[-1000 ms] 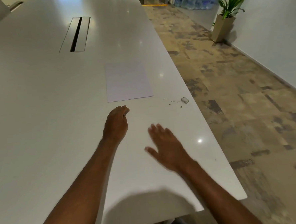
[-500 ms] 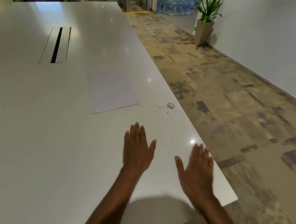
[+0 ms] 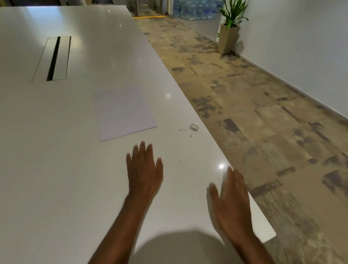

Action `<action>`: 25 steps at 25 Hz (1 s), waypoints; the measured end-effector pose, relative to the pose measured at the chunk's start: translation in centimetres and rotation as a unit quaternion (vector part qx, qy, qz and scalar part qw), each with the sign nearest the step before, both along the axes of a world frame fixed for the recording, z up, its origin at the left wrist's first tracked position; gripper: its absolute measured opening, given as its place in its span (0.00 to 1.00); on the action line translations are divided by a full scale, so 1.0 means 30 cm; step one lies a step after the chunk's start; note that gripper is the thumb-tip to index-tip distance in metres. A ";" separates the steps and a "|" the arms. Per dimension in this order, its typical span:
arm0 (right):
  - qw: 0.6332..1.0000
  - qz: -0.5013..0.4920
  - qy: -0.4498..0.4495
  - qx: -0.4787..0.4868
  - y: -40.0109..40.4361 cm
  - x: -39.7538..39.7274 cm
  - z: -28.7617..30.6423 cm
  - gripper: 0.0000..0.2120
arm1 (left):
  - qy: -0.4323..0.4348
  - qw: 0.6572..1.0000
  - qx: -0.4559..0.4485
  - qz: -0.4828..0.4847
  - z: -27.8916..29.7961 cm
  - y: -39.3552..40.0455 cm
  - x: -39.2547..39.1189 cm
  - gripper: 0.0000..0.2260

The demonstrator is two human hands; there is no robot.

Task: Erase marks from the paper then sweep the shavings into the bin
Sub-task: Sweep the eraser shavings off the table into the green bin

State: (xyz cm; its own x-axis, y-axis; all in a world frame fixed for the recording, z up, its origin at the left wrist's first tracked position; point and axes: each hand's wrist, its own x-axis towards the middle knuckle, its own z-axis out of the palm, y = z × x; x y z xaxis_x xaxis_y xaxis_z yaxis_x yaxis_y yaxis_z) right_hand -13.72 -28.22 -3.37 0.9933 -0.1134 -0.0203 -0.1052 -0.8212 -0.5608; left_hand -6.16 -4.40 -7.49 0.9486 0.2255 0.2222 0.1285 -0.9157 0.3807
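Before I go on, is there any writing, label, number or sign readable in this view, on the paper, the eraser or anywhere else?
No text can be read anywhere.
Paper: looks blank; any marks are too faint to make out.
Eraser: no print visible, too small to tell.
Small green sign on the wall beside the plant pot: only a pale symbol, too small to read.
Both hands, left hand and right hand, hold nothing.

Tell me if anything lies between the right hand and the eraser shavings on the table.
Nothing visible does. Bare table separates the open right hand from the main scatter of shavings beside the eraser. A few stray shavings lie closer. No bin is in view.
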 end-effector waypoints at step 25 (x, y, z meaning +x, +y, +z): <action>0.983 0.174 0.007 -0.053 0.187 0.403 -0.042 0.38 | 0.072 0.992 0.106 -0.011 -0.011 0.002 -0.010 0.34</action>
State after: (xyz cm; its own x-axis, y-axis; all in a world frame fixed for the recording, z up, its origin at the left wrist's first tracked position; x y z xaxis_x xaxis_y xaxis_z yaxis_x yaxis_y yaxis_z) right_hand -1.62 -22.62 -4.62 0.9721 0.2311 -0.0409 0.1853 -0.8628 -0.4704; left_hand -6.45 -4.34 -7.81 0.9779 0.1679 0.1248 0.1473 -0.9762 0.1589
